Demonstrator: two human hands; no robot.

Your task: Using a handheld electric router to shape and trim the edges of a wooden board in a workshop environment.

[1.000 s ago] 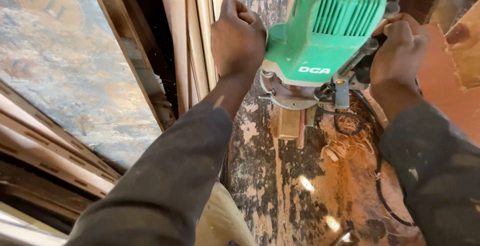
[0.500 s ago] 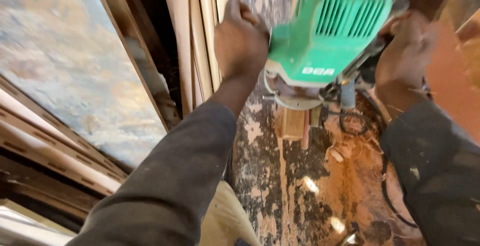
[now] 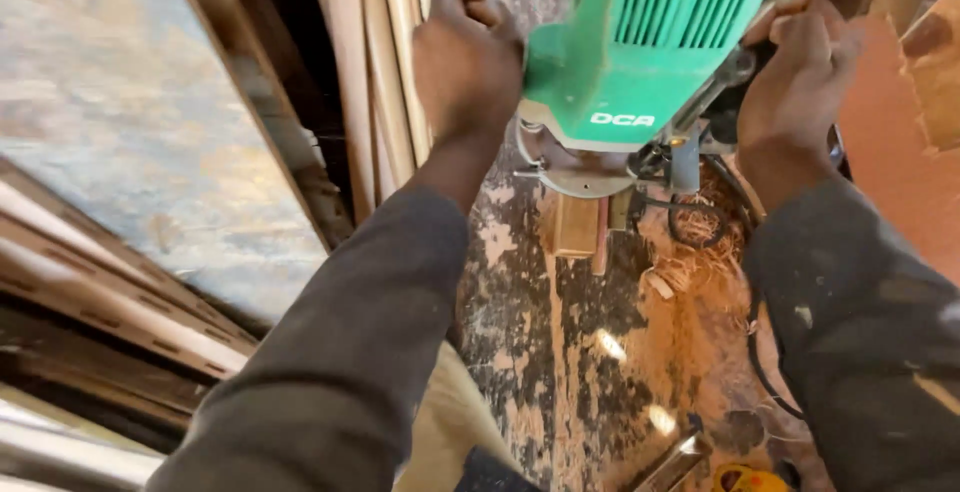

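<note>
The green router (image 3: 645,47) stood upright on a narrow wooden strip (image 3: 577,224) lying on the paint-blotched table (image 3: 520,282). The left hand (image 3: 466,57) and right hand (image 3: 795,77) each gripped one of its side handles. Wood shavings (image 3: 690,262) and a black cord (image 3: 760,352) lay just right of the strip; pale boards (image 3: 385,72) leaned left of the router.

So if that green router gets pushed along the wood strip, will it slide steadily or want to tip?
The green router looks top-heavy: its bulky motor housing sits high over a small round base, so it may tip if pushed one-handed. The left hand and right hand grip opposite sides, suggesting real weight. Wood shavings beside the narrow wood strip could make sliding uneven.
</note>
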